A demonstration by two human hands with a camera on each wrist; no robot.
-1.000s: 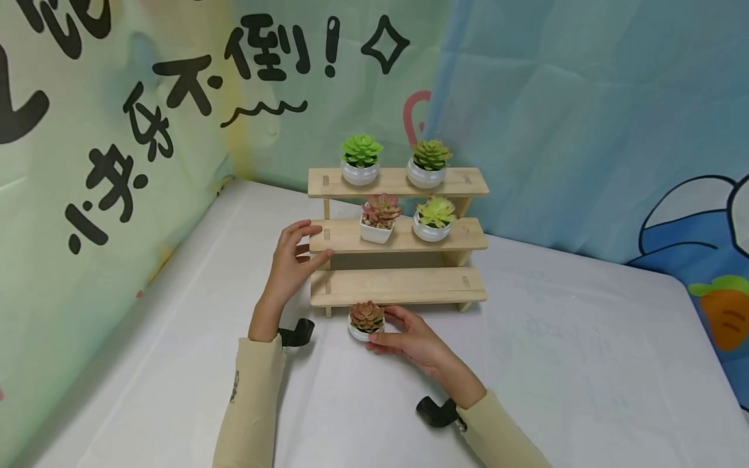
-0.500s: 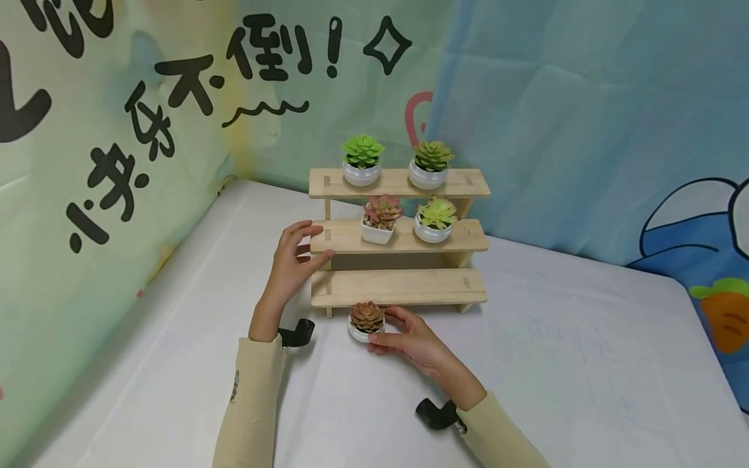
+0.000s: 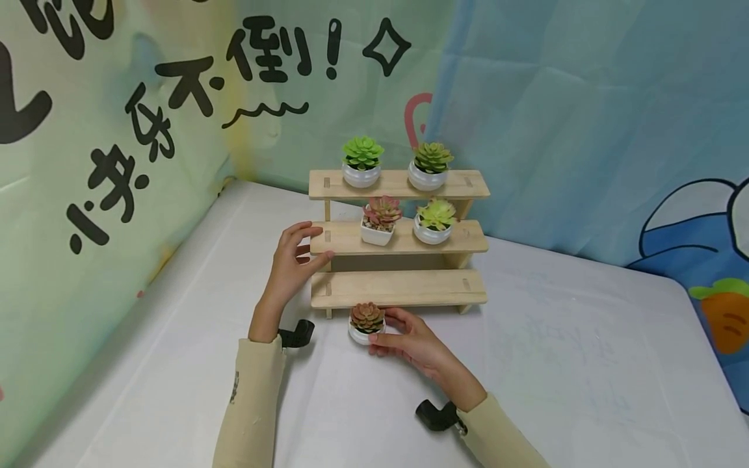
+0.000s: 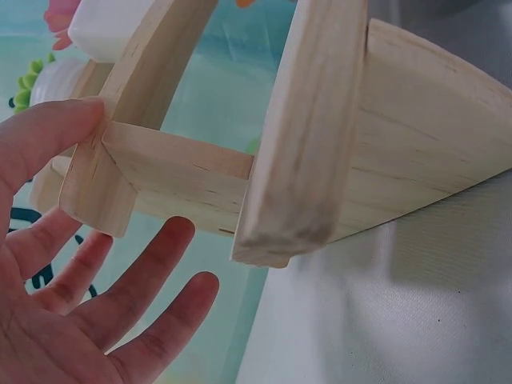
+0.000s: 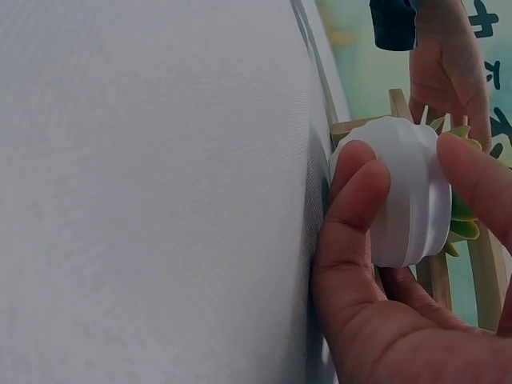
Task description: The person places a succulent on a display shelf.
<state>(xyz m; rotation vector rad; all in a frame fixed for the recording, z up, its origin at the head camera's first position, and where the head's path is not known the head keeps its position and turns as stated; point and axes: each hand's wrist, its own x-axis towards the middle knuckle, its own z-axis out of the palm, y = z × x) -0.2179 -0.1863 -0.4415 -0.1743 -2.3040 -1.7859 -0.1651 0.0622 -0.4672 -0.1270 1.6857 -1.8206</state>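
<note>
A three-tier wooden plant stand stands on the white table. My left hand grips the left end of its middle tier, thumb on the front edge; the left wrist view shows the other fingers spread near the tier's end. Just in front of the bottom tier, my right hand pinches a small potted succulent with reddish-brown leaves. Its round white pot sits between thumb and fingers in the right wrist view. Whether the pot touches the table, I cannot tell.
On the top tier stand a bright green succulent and a darker green one. The middle tier bears a pink succulent in a square pot and a yellow-green one. A printed cloth backdrop hangs behind the table.
</note>
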